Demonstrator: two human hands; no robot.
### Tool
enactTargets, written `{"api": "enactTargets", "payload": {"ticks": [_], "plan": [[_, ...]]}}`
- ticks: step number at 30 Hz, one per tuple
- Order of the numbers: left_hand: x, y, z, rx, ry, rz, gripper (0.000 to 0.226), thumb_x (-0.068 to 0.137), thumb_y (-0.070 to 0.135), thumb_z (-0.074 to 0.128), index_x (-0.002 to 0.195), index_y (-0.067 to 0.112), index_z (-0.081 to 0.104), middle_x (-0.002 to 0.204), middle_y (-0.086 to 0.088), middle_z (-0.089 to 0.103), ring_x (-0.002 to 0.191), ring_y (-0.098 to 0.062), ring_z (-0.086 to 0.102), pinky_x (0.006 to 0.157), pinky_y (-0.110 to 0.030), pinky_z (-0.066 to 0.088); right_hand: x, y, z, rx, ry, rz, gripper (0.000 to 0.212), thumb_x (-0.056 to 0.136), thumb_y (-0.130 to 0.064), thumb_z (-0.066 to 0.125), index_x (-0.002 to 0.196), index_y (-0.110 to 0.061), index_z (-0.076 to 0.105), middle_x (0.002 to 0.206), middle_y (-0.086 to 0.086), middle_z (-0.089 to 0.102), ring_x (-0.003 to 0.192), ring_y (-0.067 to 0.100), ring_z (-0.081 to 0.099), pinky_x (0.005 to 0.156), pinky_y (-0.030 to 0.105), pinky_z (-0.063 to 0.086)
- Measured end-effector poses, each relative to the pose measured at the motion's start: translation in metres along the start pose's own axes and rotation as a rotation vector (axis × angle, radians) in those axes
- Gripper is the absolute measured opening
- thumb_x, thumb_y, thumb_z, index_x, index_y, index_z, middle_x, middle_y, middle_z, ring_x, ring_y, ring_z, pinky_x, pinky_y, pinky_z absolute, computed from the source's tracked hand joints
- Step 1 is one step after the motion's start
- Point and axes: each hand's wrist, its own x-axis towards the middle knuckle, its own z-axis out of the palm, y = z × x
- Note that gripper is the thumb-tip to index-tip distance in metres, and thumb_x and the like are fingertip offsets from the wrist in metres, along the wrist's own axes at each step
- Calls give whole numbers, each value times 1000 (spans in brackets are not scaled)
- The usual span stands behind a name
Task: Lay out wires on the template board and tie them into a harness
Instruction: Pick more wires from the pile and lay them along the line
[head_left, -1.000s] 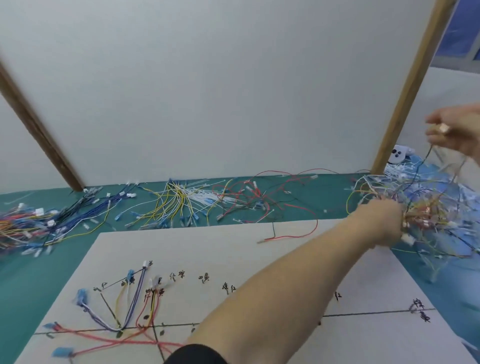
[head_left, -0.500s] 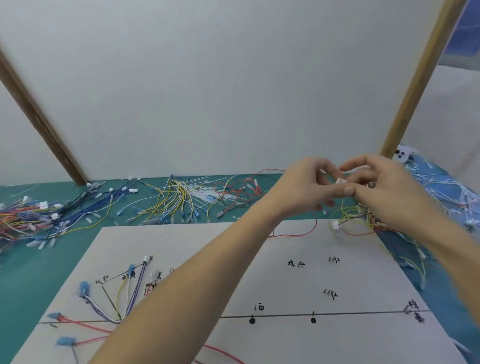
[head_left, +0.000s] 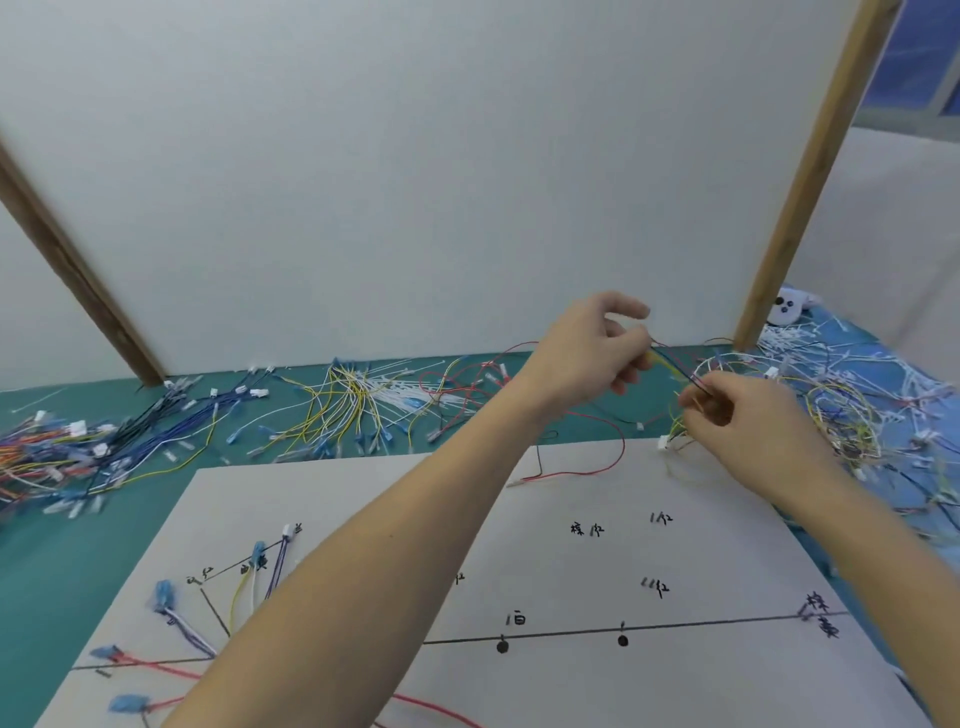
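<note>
While both my arms reach forward over it, the white template board (head_left: 571, 686) lies flat on a teal mat (head_left: 62, 582), marked with black lines, dots and handwritten labels; behind the mat stands a pale wall panel (head_left: 415, 156) framed by two slanting wooden posts, one at the left (head_left: 78, 280) and one at the right (head_left: 810, 171); beyond the right post I see a blue cloth (head_left: 883, 353) strewn with white cable ties.

Along the far edge of the mat lie loose piles: blue and black wires (head_left: 156, 421) at the left, yellow and white ones (head_left: 353, 405) in the middle, red ones (head_left: 467, 384) beside them; a tangled heap (head_left: 841, 415) sits just off the board's right corner; a red wire (head_left: 576, 467) trails onto the board's far edge.

My left hand (head_left: 587, 353) pinches a short bundle of thin wires (head_left: 675, 366) between thumb and fingers; my right hand (head_left: 748, 421) pinches the same bundle lower down, above the board's far right corner, with more strands hanging from it to a white connector (head_left: 664, 442).

Laid-out wires (head_left: 218, 613) with blue ends already follow the lines at the board's near left; my left forearm crosses over them; the board's middle and right lie bare but for the markings.
</note>
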Motion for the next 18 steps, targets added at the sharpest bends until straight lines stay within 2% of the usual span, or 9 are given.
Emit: {"api": "enactTargets", "payload": {"ticks": [2,4,7,9,11,13,15,18], "plan": [[9,16,-2,-13,38,68,27,97,7,50,117,5,68,73,-4,64,57,-10,57,62,-33,61,0,15,-4,-130,59,42,20,84,-9,72,82,-28,70,74,-10,69,74,21,65,74,40,55],[15,36,1,-23,73,148,26,98,5,48,108,5,73,69,0,59,54,-2,54,62,-31,61,4,25,-10,-175,169,68,11,86,-14,72,85,-26,72,75,-4,70,75,26,65,71,41,55],[22,69,16,-87,94,241,24,99,3,49,98,6,73,63,4,54,52,0,51,58,-31,60,18,39,-19,-307,289,102,2,89,-25,69,91,-24,69,77,8,67,80,35,60,65,41,53],[26,89,25,-155,81,294,23,98,2,51,91,10,71,58,5,51,49,0,49,56,-31,60,27,56,-26,-402,310,179,3,88,-18,66,90,-19,66,78,14,66,79,39,59,66,45,54],[29,104,31,-164,77,332,21,98,3,54,87,10,70,57,4,49,48,-2,47,55,-32,60,35,79,-39,-441,338,274,13,87,-8,62,97,-15,65,85,23,68,80,45,62,70,51,56],[32,110,33,-187,125,324,19,98,4,57,85,9,70,58,2,48,51,-5,47,53,-31,59,44,99,-55,-391,366,348,18,90,-11,60,107,-16,62,93,29,68,86,49,64,78,59,55],[35,106,31,-271,217,274,17,97,7,61,83,9,71,59,0,47,54,-9,47,51,-27,55,53,117,-69,-376,334,365,23,89,-15,59,111,-21,56,100,28,67,94,51,62,85,64,51],[34,82,27,-354,307,187,19,95,11,63,78,12,70,55,4,48,51,-9,46,49,-24,52,55,125,-78,-438,268,330,39,81,-17,65,117,-24,53,112,24,63,108,49,56,91,64,50]]}}
